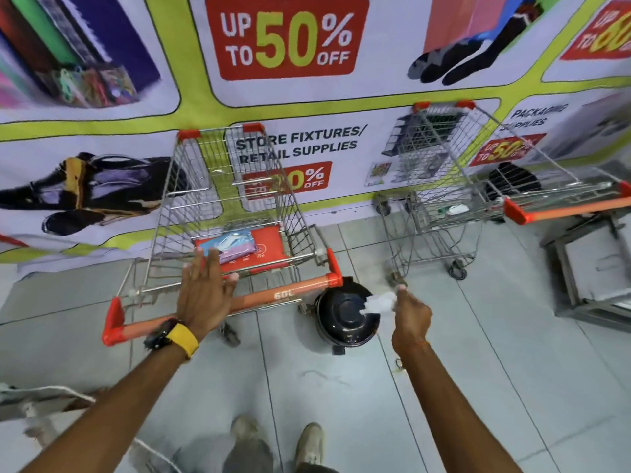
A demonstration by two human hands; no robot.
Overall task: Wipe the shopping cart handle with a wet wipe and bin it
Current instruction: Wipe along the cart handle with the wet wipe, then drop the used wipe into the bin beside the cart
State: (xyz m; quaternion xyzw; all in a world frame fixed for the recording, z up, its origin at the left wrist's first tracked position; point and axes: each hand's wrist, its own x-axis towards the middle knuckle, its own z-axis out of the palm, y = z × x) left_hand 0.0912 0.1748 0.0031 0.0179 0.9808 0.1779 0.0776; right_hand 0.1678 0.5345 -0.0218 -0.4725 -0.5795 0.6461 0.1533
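Note:
A wire shopping cart stands in front of me with an orange handle (273, 295) marked 60L. My left hand (205, 288) hovers flat over the handle's middle, fingers spread, holding nothing. My right hand (411, 314) pinches a crumpled white wet wipe (379, 303) right above a black round bin (346, 315) with a shut lid, which stands on the floor just right of the handle's end. A pack of wet wipes (230, 245) lies on the cart's red child seat (269, 247).
A second wire cart (444, 186) stands to the right against the banner wall, with its orange handle (566, 209) pointing right. A grey metal frame (587, 264) sits at far right. My shoes (276, 442) are on grey floor tiles below.

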